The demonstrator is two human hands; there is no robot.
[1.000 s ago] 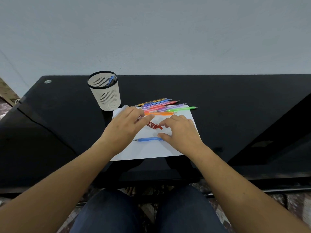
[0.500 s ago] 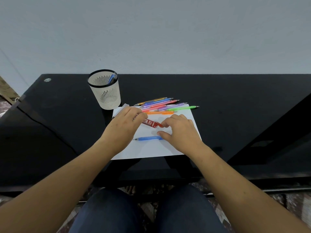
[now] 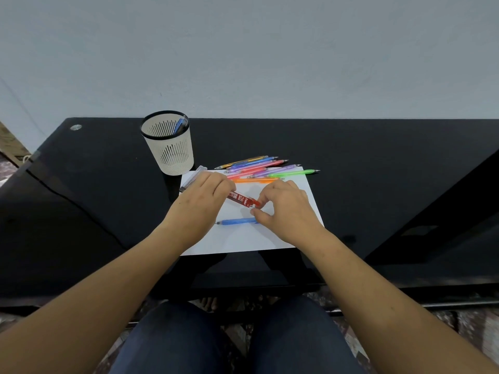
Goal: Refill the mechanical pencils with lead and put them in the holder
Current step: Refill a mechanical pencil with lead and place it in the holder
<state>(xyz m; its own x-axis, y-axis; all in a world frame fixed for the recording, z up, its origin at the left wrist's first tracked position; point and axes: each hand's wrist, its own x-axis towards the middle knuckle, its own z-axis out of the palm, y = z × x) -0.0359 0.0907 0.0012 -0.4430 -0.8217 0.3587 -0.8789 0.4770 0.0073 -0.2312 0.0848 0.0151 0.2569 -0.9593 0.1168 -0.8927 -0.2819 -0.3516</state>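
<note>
2 bare hands meeting over a white sheet of paper (image 3: 243, 242) on a glossy black surface (image 3: 378, 171). Between them, slanting down to the right, a slim dark red lead tube (image 3: 241, 198) with white print and a brighter red-orange cap.

Left hand (image 3: 199, 205) knuckles-up, fingers curled round the tube's upper left end. Right hand (image 3: 287, 211) at the cap end, thumb and forefinger clamped on the cap, other fingers bent.

Just below the tube, flat on the sheet, 1 translucent blue mechanical pencil (image 3: 236, 221), tip pointing left, right end hidden beneath the right thumb; touching the thumb or not, cannot tell.

Along the sheet's far edge, a loose fan of coloured pencils (image 3: 256, 167): yellow, blue, pink, purple, green and orange, tips pointing right, some on the paper and some on the bare surface.

Beyond the left hand, a clear plastic case (image 3: 193, 177), partly hidden. Behind that, an upright white mesh holder (image 3: 172, 155) with a black rim, 1 blue pencil (image 3: 179, 126) leaning inside.
</note>
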